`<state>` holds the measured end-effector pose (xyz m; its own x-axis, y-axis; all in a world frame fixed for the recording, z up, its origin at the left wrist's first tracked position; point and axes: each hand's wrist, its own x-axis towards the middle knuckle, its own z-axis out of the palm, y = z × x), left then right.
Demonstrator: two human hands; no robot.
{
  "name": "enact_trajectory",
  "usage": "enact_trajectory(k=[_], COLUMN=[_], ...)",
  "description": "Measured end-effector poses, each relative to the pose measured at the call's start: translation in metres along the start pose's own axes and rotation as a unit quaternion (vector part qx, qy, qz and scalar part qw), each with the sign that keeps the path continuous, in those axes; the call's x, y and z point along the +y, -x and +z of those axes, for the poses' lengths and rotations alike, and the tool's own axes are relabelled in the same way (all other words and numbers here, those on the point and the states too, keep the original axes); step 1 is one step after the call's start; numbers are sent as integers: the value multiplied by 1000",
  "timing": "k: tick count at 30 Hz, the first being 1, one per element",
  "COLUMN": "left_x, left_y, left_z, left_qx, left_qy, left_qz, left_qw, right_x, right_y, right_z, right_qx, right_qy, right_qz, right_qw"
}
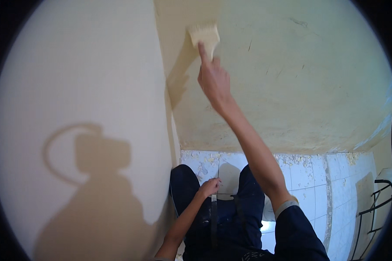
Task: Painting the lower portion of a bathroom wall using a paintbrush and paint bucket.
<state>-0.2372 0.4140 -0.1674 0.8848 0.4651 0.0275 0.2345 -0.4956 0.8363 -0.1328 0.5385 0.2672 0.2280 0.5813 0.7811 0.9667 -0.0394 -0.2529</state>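
Observation:
High on the beige wall in front of me, my right hand grips a wide, flat paintbrush. Its index finger lies stretched along the brush's flat side, and the pale bristles point up against the wall. The brush and fingertips are slightly blurred by motion. My left hand rests low between my bent knees, its fingers curled in, and nothing shows in it.
A pale side wall stands close on my left and meets the front wall in a corner. Paint flakes lie scattered on the white tiled floor along the wall's foot. A dark metal frame stands at the far right.

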Motion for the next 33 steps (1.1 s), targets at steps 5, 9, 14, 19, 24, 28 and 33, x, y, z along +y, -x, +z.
enact_trajectory(k=[5,9,14,19,24,28,33], left_x=[-23,-9,-22,-13,-14,-16,-16], left_y=[11,-1,0,2,6,8,-1], left_z=[7,12,7,-2,3,12,9], left_qx=[25,7,21,-8,-7,-12,-2], left_qy=[0,2,-17,20,-1,14,5], left_qz=[20,-19,-6,-6,-7,-8,5], left_qw=[999,1000,1000,1000,1000,1000,1000], right_x=[27,86,37,-21,-10,20,74], right_y=[143,256,163,-8,-38,70,227], right_z=[67,84,30,-58,-44,14,89], right_qx=[-129,-294,-188,51,79,-60,-254], right_qy=[17,-43,-118,-162,-40,18,14], right_qz=[77,134,58,49,-4,75,172], right_qw=[989,945,973,984,996,995,952])
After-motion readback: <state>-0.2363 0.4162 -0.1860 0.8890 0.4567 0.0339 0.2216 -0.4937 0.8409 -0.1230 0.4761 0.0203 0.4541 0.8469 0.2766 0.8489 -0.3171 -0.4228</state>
